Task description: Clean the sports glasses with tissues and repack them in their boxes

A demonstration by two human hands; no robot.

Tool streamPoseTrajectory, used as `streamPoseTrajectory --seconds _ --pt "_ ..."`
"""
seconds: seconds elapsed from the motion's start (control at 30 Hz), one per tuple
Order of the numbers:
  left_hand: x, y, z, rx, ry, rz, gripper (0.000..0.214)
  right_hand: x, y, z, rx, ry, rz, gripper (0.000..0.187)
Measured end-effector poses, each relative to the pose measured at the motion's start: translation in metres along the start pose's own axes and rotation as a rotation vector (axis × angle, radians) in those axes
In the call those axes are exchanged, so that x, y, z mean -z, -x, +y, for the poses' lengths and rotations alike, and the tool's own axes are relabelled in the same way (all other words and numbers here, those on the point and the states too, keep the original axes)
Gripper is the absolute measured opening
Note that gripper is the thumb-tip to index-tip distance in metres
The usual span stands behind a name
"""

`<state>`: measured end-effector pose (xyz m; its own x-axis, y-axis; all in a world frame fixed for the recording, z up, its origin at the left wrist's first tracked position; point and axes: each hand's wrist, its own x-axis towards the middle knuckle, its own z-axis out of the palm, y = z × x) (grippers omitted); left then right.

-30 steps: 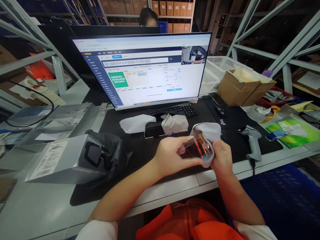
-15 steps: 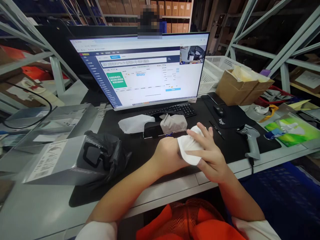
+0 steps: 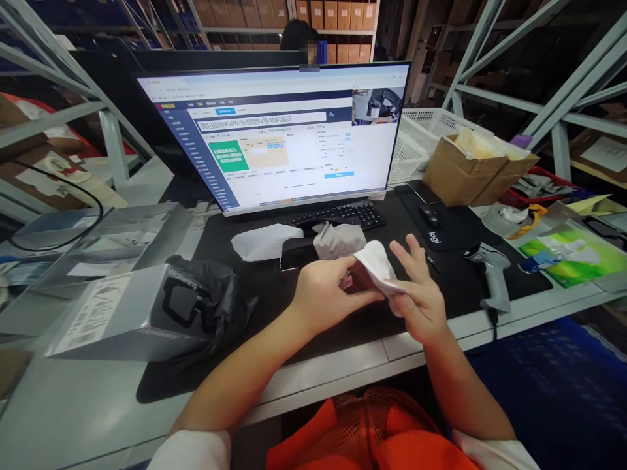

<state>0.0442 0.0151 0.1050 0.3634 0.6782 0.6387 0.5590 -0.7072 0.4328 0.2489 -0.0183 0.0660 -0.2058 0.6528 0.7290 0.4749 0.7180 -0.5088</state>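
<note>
A piece of soft white cloth (image 3: 378, 264) is held up over the front of the black mat, between both hands. My left hand (image 3: 326, 292) is closed on its left edge, with thumb and fingers around an opening or fold. My right hand (image 3: 420, 297) pinches the lower right edge between thumb and finger, the other fingers stretched upward. Just beyond the hands lies a black device (image 3: 298, 254), its left side covered by a white wrap (image 3: 262, 241) and its right side by a grey cloth wrap (image 3: 340, 240). Whether anything is inside the held cloth is hidden.
A monitor (image 3: 289, 156) and keyboard (image 3: 343, 214) stand behind. On the left are a grey box (image 3: 127, 320) and black plastic bag (image 3: 223, 307). To the right lie a mouse (image 3: 430, 217), barcode scanner (image 3: 490, 271) and cardboard box (image 3: 463, 173). Another person's head shows behind the monitor.
The white cloth has tipped up and folded over. My left fingers have loosened from a fist into a pinch, and my right hand has shifted to its lower edge. A tan panel has appeared on-screen.
</note>
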Motion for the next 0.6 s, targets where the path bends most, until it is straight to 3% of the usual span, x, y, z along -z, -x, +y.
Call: streamPoseTrajectory --seconds 0.17,0.3,0.4,0.5,0.6 --pt "-0.001 0.002 -0.002 -0.078 -0.055 0.046 0.047 -0.006 0.003 0.007 -0.034 -0.115 -0.003 0.034" --pt "0.002 0.000 -0.002 -0.010 0.007 0.028 0.060 -0.005 0.004 0.011 -0.099 -0.116 0.074 0.034" --pt "0.001 0.000 0.000 0.012 0.027 -0.001 0.055 -0.007 0.006 0.007 -0.068 -0.176 0.047 0.036" --pt "-0.001 0.002 0.001 -0.029 0.014 0.009 0.053 -0.008 0.001 0.004 -0.024 -0.175 -0.007 0.033" --pt "-0.001 0.002 -0.001 -0.113 0.022 0.084 0.058 -0.001 -0.012 0.007 -0.054 -0.119 0.039 0.029"
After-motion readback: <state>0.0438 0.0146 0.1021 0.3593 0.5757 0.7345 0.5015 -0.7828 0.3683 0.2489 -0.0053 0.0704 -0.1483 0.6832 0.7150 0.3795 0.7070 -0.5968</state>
